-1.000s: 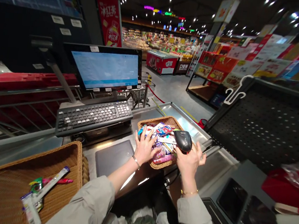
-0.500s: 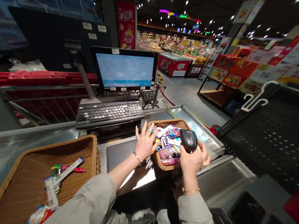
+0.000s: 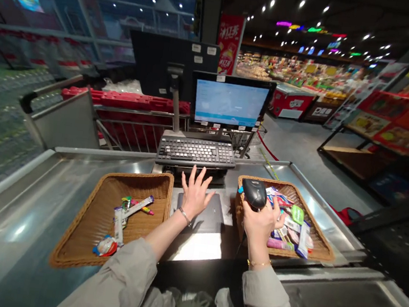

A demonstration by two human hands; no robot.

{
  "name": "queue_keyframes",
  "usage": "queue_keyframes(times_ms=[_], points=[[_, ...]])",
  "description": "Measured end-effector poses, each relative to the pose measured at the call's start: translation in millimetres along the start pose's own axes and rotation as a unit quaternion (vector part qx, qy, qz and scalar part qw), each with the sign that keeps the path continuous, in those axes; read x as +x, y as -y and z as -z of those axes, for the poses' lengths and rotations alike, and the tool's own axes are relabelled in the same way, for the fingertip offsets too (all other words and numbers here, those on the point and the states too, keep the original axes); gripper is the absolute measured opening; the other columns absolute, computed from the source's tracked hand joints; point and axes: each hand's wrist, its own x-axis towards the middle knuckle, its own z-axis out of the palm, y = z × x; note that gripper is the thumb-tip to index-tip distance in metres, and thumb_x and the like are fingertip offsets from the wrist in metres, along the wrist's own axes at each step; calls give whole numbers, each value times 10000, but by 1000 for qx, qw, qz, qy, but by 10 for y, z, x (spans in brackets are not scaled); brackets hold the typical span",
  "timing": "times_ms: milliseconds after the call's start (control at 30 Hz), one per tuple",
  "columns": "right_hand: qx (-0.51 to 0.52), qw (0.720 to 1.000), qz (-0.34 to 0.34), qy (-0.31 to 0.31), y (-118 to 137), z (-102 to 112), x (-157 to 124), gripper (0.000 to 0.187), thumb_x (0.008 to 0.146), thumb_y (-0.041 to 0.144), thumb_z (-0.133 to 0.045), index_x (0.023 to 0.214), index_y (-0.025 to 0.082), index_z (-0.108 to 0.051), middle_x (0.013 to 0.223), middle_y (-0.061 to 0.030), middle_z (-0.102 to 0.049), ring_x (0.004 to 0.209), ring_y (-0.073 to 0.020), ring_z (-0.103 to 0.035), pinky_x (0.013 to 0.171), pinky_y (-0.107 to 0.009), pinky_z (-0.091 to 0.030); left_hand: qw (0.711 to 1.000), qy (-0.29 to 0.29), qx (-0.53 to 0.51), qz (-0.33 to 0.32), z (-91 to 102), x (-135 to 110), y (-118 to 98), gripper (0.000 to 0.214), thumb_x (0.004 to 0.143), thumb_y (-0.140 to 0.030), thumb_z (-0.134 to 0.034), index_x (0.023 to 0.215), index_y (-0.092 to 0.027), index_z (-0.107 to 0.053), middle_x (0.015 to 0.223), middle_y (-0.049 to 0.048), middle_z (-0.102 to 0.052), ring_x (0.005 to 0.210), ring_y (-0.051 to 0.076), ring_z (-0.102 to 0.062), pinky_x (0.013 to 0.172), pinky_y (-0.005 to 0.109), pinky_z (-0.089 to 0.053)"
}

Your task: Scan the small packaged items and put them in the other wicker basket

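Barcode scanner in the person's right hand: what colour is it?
The barcode scanner is black; the head view shows it best.

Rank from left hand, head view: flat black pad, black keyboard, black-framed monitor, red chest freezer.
1. Flat black pad, under the left hand
2. Black keyboard, ahead
3. Black-framed monitor, behind it
4. Red chest freezer, far right

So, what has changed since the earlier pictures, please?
The left hand has moved off the right wicker basket and is open above the dark pad; a red-and-white packet now lies in the left wicker basket. The right hand still grips the black scanner.
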Motion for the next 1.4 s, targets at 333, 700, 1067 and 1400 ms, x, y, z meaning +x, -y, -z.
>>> queue_keyframes(times_ms=[333, 700, 1067, 1400], points=[[44, 989, 104, 92, 485, -404, -376, 288, 767, 448, -574, 880, 208, -686, 1066, -102, -719, 1326, -326, -425, 1101, -560, -139, 993, 1, 58, 104, 267, -462, 685, 472, 918, -433, -529, 1346, -241, -573, 1580, 87, -352, 1510, 350, -113, 1186, 669, -43], [72, 973, 154, 159, 816, -653, -670, 279, 774, 451, -589, 870, 212, -697, 1099, -103, -715, 1334, -328, -423, 1100, -606, -134, 972, 30, 124, 199, 617, -988, 1525, 450, 917, -385, -523, 1334, -224, -579, 1556, 100, -394, 1503, 347, -146, 1177, 674, -102], [80, 963, 175, 189, 932, -774, -821, 295, 780, 454, -579, 885, 208, -702, 1104, -116, -711, 1331, -328, -417, 1100, -615, -128, 947, 125, 160, 250, 858, -1453, 2117, 471, 899, -389, -523, 1329, -206, -581, 1522, 113, -445, 1473, 356, -235, 1184, 582, -187], [65, 962, 174, 198, 923, -807, -846, 293, 776, 446, -591, 903, 208, -705, 1109, -112, -704, 1330, -328, -421, 1100, -615, -138, 923, 258, 183, 220, 944, -1688, 2178, 363, 835, -404, -646, 1139, -209, -678, 1282, 142, -630, 1276, 342, -457, 1068, 485, -302]])
